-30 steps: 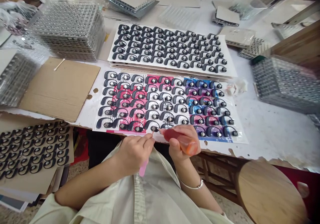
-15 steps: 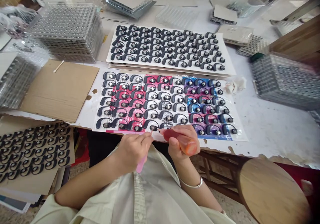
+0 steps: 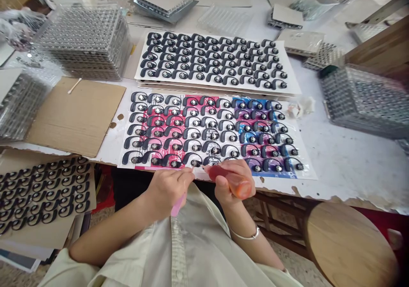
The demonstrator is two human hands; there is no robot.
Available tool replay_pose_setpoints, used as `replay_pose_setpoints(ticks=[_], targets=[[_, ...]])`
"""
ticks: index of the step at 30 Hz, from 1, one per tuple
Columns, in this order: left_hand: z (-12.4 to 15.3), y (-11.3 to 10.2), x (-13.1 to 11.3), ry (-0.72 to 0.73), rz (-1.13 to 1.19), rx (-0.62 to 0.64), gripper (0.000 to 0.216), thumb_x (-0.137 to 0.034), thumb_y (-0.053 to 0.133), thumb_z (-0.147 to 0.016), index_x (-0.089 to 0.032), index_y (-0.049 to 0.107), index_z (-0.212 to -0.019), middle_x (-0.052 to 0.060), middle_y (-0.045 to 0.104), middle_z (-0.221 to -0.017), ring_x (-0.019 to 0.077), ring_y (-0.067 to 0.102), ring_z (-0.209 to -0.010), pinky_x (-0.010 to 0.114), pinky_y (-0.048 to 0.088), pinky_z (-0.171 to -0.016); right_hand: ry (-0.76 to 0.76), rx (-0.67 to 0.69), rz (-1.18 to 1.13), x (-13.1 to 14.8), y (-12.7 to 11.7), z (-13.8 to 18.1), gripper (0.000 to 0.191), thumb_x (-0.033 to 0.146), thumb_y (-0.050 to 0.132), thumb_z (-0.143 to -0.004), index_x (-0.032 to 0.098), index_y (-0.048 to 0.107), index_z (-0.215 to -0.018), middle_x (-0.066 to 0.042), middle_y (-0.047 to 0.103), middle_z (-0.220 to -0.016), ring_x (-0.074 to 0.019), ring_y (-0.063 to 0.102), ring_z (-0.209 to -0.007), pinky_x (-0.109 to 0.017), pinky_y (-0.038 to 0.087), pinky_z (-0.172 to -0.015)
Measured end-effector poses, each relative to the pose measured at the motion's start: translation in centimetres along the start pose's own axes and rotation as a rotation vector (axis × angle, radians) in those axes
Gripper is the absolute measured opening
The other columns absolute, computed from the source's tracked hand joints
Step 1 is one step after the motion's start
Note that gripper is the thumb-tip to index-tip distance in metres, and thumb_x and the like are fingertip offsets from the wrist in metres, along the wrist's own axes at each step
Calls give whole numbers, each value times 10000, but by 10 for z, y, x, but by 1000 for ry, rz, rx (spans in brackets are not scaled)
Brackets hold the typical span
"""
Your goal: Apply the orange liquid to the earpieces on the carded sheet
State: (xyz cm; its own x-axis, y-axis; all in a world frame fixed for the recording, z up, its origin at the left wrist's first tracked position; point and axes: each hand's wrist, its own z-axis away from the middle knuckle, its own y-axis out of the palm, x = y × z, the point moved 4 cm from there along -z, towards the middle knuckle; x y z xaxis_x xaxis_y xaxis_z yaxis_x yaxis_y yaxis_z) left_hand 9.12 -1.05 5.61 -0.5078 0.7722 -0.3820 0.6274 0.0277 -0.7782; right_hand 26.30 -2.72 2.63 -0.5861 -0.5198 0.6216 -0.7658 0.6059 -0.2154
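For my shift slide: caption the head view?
Left hand holds pink tool, right hand red bottle, at earhook sheet.

Fingers (image 3: 189,175) pinched, left hand (image 3: 168,189) beside right hand (image 3: 230,184)

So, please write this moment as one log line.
left hand: holds pink stick | right hand: holds red bottle | tip: near ear hook, front row of sheet

Bright, diffuse daylight, strongest from upper right; white tabletop (image 3: 338,159) near washout there. Speckled glare on stacked clear blister trays (image 3: 86,39) (cell contents unreadable). Shadows soft, short; deep only under the table edge. Wide-angle bowing at frame borders. Centre crisp: left hand (image 3: 168,188), right hand (image 3: 226,193) without blur. Right-side tray stack (image 3: 364,103) slightly smeared; wooden stool (image 3: 348,244) soft.
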Motion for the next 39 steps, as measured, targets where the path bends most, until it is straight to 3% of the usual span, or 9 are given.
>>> replay_pose_setpoints(ticks=[6, 15, 22, 39], targets=[[1, 1, 5, -43, 28, 63, 175, -68, 453, -865, -156, 604, -858, 31, 711, -771, 125, 688, -656, 200, 557, -636, -1, 1, -11, 0, -1, 0, 232, 393, 647, -787, 183, 604, -876, -19, 612, -696, -161, 575, -615, -316, 477, -526], [2, 1, 15, -62, 204, 47, 171, -59, 490, -837, -158, 576, -947, 30, 733, -917, 130, 707, -711, 212, 564, -687, 11, 1, -26, 0, 0, 2, 249, 408, 646, -782, 180, 610, -875, -23, 606, -690, -161, 575, -609, -311, 480, -521], [-3, -3, 23, -161, 365, 115, 140, -79, 522, -852, -167, 601, -926, 8, 734, -872, 117, 697, -668, 187, 534, -624, 23, 29, -28, -3, -1, 4, 248, 413, 637, -785, 181, 614, -870, -31, 607, -701, -168, 579, -617, -329, 490, -540], [-11, -5, 30, -250, 395, 230, 147, -162, 503, -882, -175, 648, -900, 18, 726, -798, 131, 686, -684, 208, 503, -653, -2, 42, -52, -5, 0, 5, 261, 430, 629, -783, 184, 611, -868, -29, 622, -697, -166, 587, -594, -320, 477, -511]])
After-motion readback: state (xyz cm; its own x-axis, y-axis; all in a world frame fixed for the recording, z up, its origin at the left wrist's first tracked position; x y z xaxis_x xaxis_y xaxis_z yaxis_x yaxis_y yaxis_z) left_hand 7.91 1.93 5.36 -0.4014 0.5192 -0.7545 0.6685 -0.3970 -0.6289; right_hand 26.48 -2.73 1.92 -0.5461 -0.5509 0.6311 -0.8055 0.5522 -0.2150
